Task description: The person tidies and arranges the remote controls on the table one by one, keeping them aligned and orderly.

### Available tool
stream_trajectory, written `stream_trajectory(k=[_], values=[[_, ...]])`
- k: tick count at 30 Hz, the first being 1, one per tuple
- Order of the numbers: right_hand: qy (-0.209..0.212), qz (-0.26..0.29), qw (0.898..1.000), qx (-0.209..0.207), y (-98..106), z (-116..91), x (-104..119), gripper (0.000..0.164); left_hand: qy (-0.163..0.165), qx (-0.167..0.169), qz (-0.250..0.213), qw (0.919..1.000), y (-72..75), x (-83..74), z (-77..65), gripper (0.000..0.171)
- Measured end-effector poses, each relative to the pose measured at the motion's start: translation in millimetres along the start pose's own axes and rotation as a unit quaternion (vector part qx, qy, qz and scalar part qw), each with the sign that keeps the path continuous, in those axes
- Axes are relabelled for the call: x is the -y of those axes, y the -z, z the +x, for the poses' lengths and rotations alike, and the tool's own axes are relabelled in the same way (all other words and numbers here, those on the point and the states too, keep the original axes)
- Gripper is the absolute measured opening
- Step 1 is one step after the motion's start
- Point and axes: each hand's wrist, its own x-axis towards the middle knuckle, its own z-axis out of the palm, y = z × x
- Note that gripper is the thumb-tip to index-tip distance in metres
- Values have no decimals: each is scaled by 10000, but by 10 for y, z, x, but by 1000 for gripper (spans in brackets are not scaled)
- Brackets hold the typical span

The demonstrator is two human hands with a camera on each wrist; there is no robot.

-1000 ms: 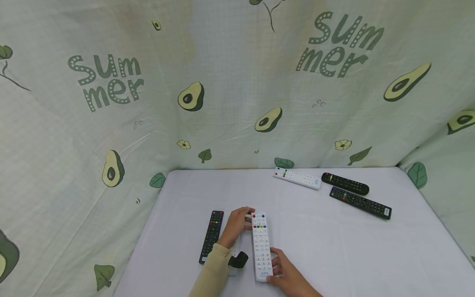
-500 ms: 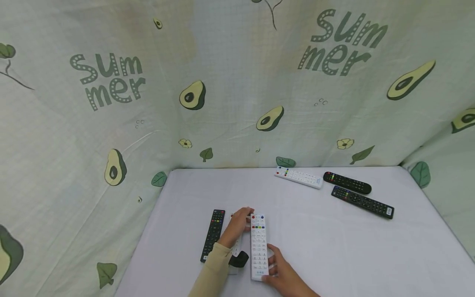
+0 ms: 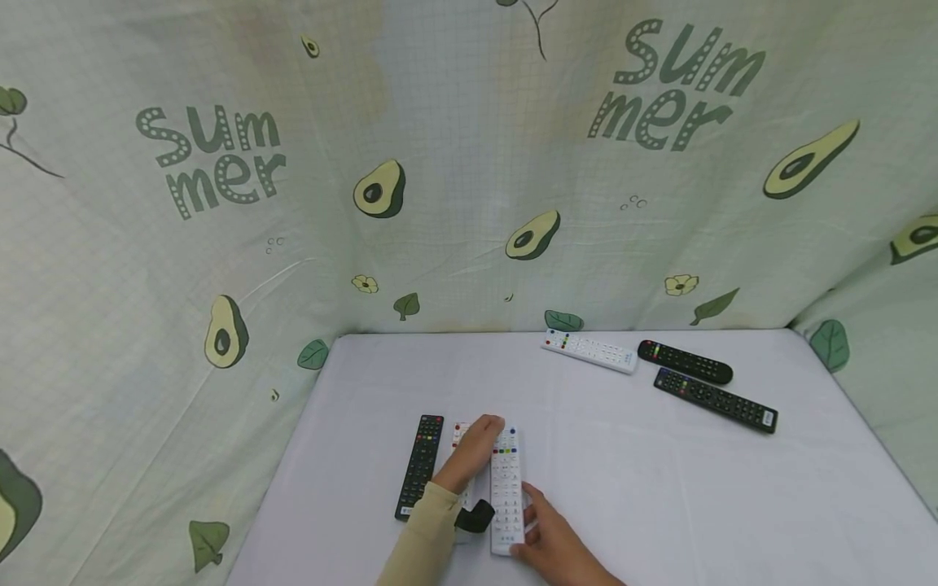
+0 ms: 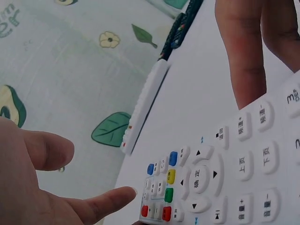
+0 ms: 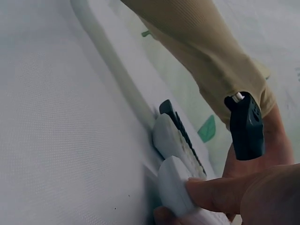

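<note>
I've got the right hand (image 3: pixel 551 539) on my head feed, its fingers curled along the right edge of the white remote (image 3: pixel 506 492), thumb pressed at the near end, so that's a proper grip! The left hand (image 3: pixel 475 446) is up at the far end, fingers loosely spread, one stretched towards the corner by the red button; whether it touches, I can't tell. The gripped remote lies lengthwise in front of the person, low in my picture, keypad up, and I can't make out whether its underside meets the bench (image 3: pixel 623 488). Just left of it there's a second white remote (image 5: pixel 171 137), mostly hidden from my head view beneath the left arm, and beyond that a black remote (image 3: pixel 420 468), making a neat row of three. Over at the far right of the bench, I see another white remote (image 3: pixel 589 352) near the back edge, a round-ended black remote (image 3: pixel 685 362) beside it, and a square-ended black remote (image 3: pixel 716 400) just in front. Behind everything, an avocado-print cloth (image 3: pixel 454 146).
</note>
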Motion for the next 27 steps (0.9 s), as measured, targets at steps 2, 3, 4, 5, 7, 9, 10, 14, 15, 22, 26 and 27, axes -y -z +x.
stream_trajectory(k=[2, 3, 4, 5, 7, 9, 10, 14, 15, 22, 26, 27], values=[[48, -76, 10000, -15, -5, 0, 12, 91, 2, 10, 86, 10000, -18, -5, 0, 54], [69, -111, 9999, -15, -7, 0, 19, 91, 18, 21, 124, 9999, -27, -8, -1, 54], [81, -163, 9998, -13, -5, -1, 24, 91, 26, 33, 158, 9999, -36, -7, 0, 54], [97, -214, 9997, -10, -5, -2, 29, 91, 32, 50, 188, 9998, -44, -9, -1, 55], [121, -356, 9993, -25, -4, -2, 31, 92, 85, 53, 211, 9997, -61, -9, 4, 56], [157, -497, 9986, -46, 0, -3, 31, 92, 147, 36, 251, 9996, -78, -21, -1, 56], [177, -583, 9981, -49, 4, -3, 27, 91, 164, 21, 278, 9995, -87, -26, -3, 56], [261, -904, 9955, -68, 24, -8, 16, 89, 222, -57, 395, 9990, -126, -50, -13, 57], [292, -970, 9948, -72, 35, -12, 17, 88, 206, -71, 428, 9988, -135, -48, -12, 57], [313, -1331, 9890, -560, 188, -40, 49, 80, -126, -135, 630, 9978, -136, -63, -14, 57], [114, -1526, 9809, -1199, 379, -31, 65, 73, -301, -183, 724, 9968, -143, -86, -4, 56], [40, -1535, 9790, -1340, 438, -21, 63, 71, -336, -188, 731, 9966, -148, -90, -1, 56]])
